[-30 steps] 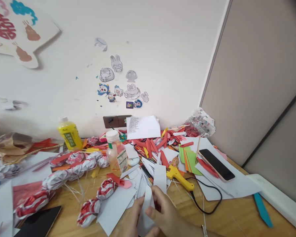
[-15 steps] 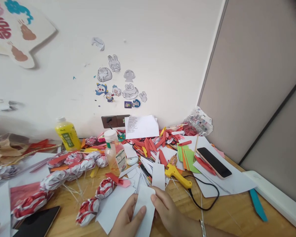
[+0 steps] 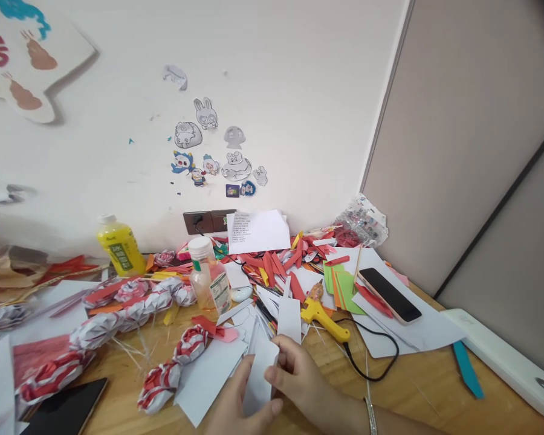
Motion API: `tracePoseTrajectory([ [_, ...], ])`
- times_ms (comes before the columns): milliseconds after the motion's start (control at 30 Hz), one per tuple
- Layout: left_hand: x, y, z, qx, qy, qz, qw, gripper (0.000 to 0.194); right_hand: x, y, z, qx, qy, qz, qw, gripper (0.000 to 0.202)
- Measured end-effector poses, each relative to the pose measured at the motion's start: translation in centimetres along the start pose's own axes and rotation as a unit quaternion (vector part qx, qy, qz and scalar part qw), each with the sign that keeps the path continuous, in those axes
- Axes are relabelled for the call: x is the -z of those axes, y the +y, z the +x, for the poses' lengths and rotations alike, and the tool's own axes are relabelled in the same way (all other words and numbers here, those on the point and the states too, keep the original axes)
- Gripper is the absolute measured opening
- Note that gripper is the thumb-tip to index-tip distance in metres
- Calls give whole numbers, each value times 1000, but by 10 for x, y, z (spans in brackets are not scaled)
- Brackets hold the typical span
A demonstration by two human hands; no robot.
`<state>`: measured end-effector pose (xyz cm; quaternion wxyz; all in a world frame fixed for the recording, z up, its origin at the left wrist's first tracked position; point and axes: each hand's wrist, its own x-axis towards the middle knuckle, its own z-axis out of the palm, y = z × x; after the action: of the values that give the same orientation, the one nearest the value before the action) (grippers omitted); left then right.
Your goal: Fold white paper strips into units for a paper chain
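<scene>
A white piece of paper (image 3: 259, 368) is held between my two hands at the bottom centre, low over the wooden table. My left hand (image 3: 242, 402) grips its left and lower side, with the thumb lying across the lower part. My right hand (image 3: 299, 377) pinches its right edge between thumb and fingers; a silver bracelet is on that wrist. White sheets (image 3: 211, 377) lie just left of the hands. Beyond them are a white strip (image 3: 289, 317) and a yellow glue gun (image 3: 325, 321) with a black cord.
Twisted red-and-white paper pieces (image 3: 158, 385) lie to the left, near a dark phone (image 3: 66, 408). A clear jar (image 3: 210, 284) and a yellow bottle (image 3: 121, 249) stand behind. Another phone (image 3: 390, 295) and a long white device (image 3: 503, 362) are at the right.
The view has shifted slightly to the right. My left hand has slid lower on the paper, and my right fingers have curled more around its right edge.
</scene>
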<state>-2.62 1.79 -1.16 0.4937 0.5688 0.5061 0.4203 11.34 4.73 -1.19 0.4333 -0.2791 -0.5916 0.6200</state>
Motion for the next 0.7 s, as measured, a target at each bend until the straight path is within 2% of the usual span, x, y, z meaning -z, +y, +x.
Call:
tracePoseTrajectory([
  [100, -4, 2, 1, 24, -50, -94, 994, 30, 1, -3, 0, 15, -47, 38, 998, 45],
  [167, -5, 3, 1, 26, -78, -161, 984, 27, 2, -5, 1, 16, -76, 54, 995, 50],
  [233, -5, 3, 2, 17, -90, -199, 976, 26, 3, -4, 3, 16, -80, 58, 995, 49],
  [367, -5, 0, 1, 35, -107, -214, 970, 27, 3, 3, 6, -7, -60, 42, 997, 37],
  [467, -6, -4, -1, 49, -116, -208, 970, 29, 4, 8, 7, -27, -16, 15, 999, 33],
  [567, -10, -7, -3, 52, -104, -189, 975, 32, 4, 8, 5, -27, 34, -11, 999, 30],
  [700, -13, -10, -3, 63, -90, -157, 981, 34, 3, 2, 5, -35, 52, -9, 998, 28],
])
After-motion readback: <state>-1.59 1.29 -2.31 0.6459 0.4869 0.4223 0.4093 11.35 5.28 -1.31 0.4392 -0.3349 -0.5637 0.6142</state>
